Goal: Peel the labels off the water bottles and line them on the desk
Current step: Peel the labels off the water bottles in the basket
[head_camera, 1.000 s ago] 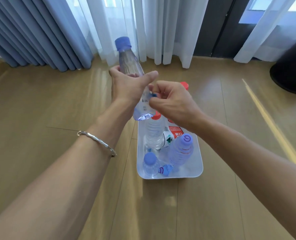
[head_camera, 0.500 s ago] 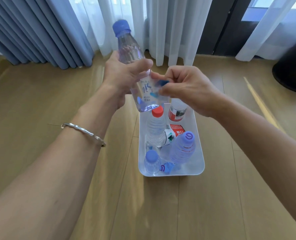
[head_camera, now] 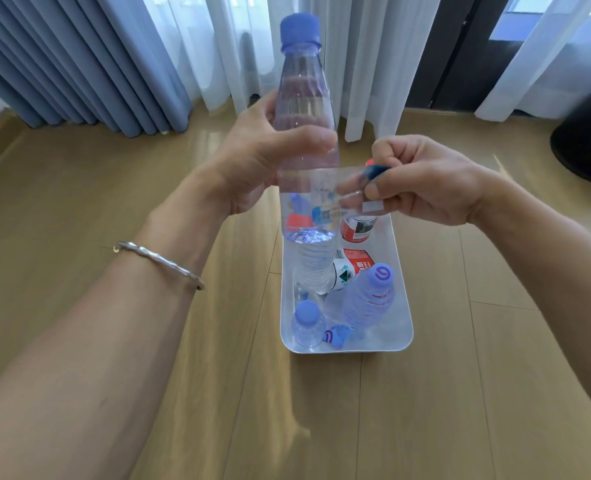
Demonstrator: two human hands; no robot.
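While the left hand wraps thumb & fingers round the upper body of a clear plastic water bottle w/ a blue screw cap, holding it upright in mid-air above the far end of a white rectangular plastic tray, the right hand pinches the loose end of its see-through film label (blue & red print) betw. thumb & curled fingers. Label is partly off: a strip stretches sideways from the bottle's lower body to the right hand. Whether the rest is stuck round the back, can't tell, that side is hidden. Step in hand, imo: mid-peel on this one bottle, not yet stripped. Task overall looks early: tray holds more, incl. a ribbed clear bottle w/ blue cap, a small blue-capped bottle, a red-and-white-labelled bottle & a red-labelled bottle at the far end. No stripped bottle stands in view on the pale wood-grain surface round the tray. Next move prob. calls for a firm left grip so the bottle doesn't spin, w/ the right hand drawing the strip round & away steadily so the thin film doesn't tear, maybe w/ a turn of the bottle to bring the glued seam toward the pull. After that, bottle goes upright on the surface to start the row. Silver bangle on left wrist sits clear of the work.
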